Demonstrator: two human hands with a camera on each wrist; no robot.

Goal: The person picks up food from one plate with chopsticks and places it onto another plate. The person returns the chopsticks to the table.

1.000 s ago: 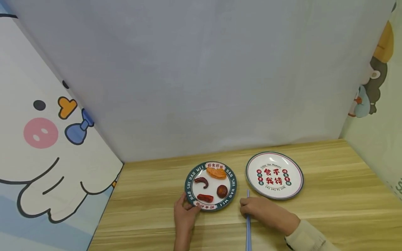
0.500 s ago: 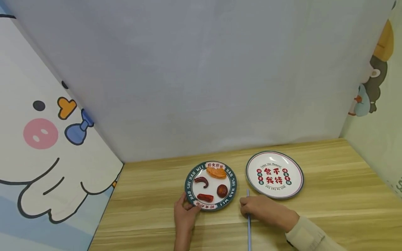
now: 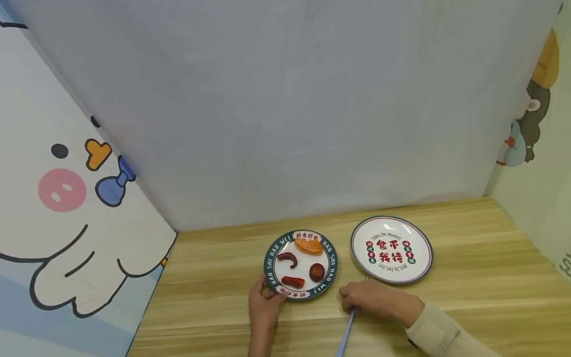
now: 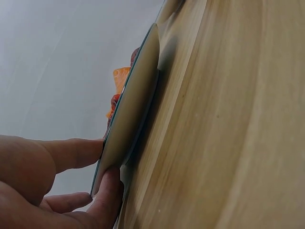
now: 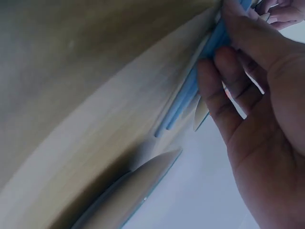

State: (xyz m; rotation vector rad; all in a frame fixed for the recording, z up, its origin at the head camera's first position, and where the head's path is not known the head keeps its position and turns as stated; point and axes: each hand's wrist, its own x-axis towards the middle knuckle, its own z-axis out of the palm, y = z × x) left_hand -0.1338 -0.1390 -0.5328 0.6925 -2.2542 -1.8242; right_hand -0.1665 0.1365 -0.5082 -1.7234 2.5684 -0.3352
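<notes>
My left hand (image 3: 264, 310) grips the near left rim of a green-rimmed plate (image 3: 332, 263). In the left wrist view its thumb is at the upper edge and a finger lies under the plate. On that plate are an orange salmon slice (image 3: 309, 247), a dark curled tentacle (image 3: 287, 258), a round brown piece (image 3: 317, 272) and a red strip (image 3: 293, 282). To the right, my right hand (image 3: 381, 301) holds a pair of blue chopsticks (image 3: 345, 337), close over the table. Their tips point at the second plate in the right wrist view, where both chopsticks (image 5: 183, 102) show side by side.
A white plate (image 3: 388, 275) with red lettering stands at the back right, just beyond my right hand. The wooden table (image 3: 200, 287) meets a pale cloth backdrop (image 3: 285, 124) behind. Printed cartoon panels flank it on the left (image 3: 58, 238) and right.
The chopsticks have turned in my right hand: their near ends swung left and their tips moved right, toward the white plate. The left hand and both plates stay in place.
</notes>
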